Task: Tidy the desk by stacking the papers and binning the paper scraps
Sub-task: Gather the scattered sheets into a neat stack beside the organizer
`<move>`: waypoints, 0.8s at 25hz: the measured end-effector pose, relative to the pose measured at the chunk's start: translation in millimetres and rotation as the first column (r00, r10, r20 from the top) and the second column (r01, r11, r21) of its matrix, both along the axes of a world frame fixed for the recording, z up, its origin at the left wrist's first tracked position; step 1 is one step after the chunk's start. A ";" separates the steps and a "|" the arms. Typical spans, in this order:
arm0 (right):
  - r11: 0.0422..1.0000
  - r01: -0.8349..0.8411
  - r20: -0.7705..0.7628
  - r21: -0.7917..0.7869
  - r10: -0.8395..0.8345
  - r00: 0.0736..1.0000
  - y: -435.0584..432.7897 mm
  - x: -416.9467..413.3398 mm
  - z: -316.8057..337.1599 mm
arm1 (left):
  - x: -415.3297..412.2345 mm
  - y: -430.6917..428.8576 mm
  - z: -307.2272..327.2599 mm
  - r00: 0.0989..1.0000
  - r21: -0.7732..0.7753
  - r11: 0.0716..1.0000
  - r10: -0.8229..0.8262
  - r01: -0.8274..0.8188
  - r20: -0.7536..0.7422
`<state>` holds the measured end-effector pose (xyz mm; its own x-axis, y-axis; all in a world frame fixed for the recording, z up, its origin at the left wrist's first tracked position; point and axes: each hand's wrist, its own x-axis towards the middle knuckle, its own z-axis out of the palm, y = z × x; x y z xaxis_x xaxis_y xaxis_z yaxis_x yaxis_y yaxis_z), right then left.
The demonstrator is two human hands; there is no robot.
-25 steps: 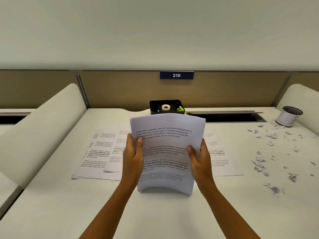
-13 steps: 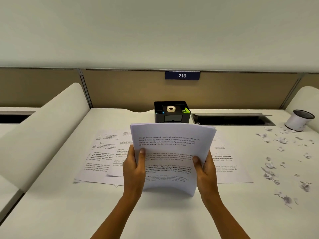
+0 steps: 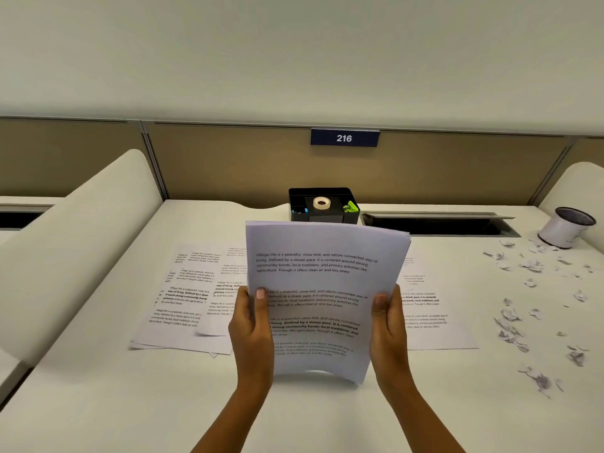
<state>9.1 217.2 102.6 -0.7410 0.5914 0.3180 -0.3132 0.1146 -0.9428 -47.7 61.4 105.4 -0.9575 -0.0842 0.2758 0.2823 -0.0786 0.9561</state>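
- Our left hand (image 3: pixel 251 331) and right hand (image 3: pixel 389 331) grip the stack (image 3: pixel 320 282) by its side edges, thumbs curled over the front; it stands upright over the desk (image 3: pixel 163 403) middle.
- Loose sheets (image 3: pixel 186 305) lie flat behind it.
- Scraps (image 3: pixel 510 322) litter the right side, near the bin (image 3: pixel 567 227) at the far right corner.

Our left forearm (image 3: pixel 225 423) and right forearm (image 3: pixel 428 423) extend forward, side by side. Our left hand (image 3: pixel 251 325) grips the left edge of the paper stack (image 3: pixel 322 243), thumb flat on its front. Our right hand (image 3: pixel 389 325) grips the right edge likewise. The fingers of both hands are hidden behind.
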 end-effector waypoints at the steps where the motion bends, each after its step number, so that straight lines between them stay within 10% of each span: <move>1: 1.000 0.001 -0.007 0.021 -0.001 1.000 0.9 -1.1 0.5 | -0.4 0.2 1.8 1.000 -0.008 1.000 0.012 -0.012 -0.006; 14: 0.973 -0.178 0.222 0.150 0.142 0.965 9.2 -1.0 -17.5 | -4.6 -23.7 -30.7 0.988 -0.337 0.934 0.147 -0.121 0.051; 20: 0.857 -0.133 0.536 0.497 -0.184 0.824 53.1 -5.4 -54.1 | -6.9 -52.9 -29.0 0.939 -0.364 0.880 0.341 -0.304 0.041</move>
<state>3.7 270.3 48.6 -0.8640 0.4905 0.1135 0.2468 0.6091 -0.7537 -54.6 8.5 76.4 -0.9178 -0.3101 0.2481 0.1358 0.3421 0.9298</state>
